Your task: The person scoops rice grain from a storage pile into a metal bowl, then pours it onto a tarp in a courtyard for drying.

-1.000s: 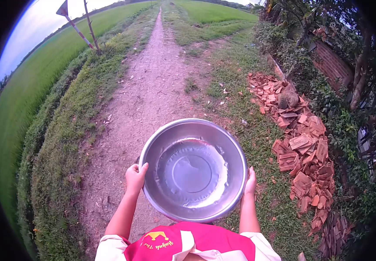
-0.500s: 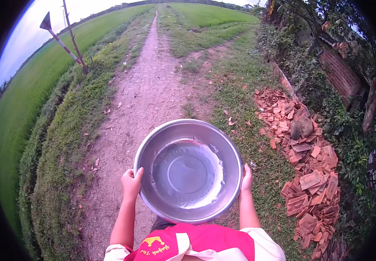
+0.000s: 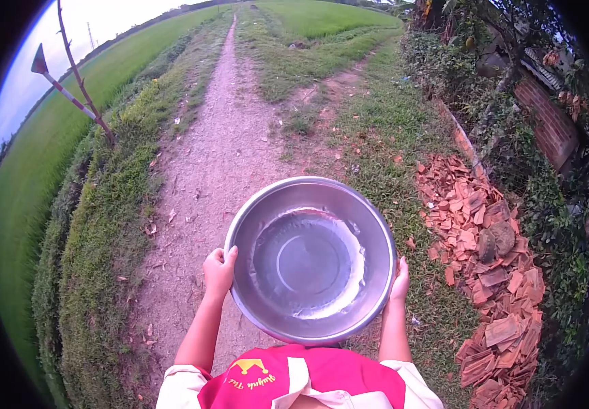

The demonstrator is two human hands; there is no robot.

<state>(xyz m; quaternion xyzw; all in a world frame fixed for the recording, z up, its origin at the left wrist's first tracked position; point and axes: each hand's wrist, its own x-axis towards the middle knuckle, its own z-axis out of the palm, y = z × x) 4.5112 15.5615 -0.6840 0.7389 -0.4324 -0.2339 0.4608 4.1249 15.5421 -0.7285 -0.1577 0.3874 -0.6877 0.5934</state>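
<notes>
- Two hands carry one wide, round stainless-steel basin (image 3: 310,259) level at chest height, straight ahead of the person, above a gravel footpath (image 3: 223,146).
- Left hand (image 3: 219,270) curls shut on the rim's left edge.
- Right hand (image 3: 399,278) clasps the opposite edge; both equally near, no long axis.

Yellow crown emblem and yellow script on the person's red apron (image 3: 301,378), at six o'clock; the script is too small to read.

Soft daylight; fisheye-warped, vignetted edges
</notes>
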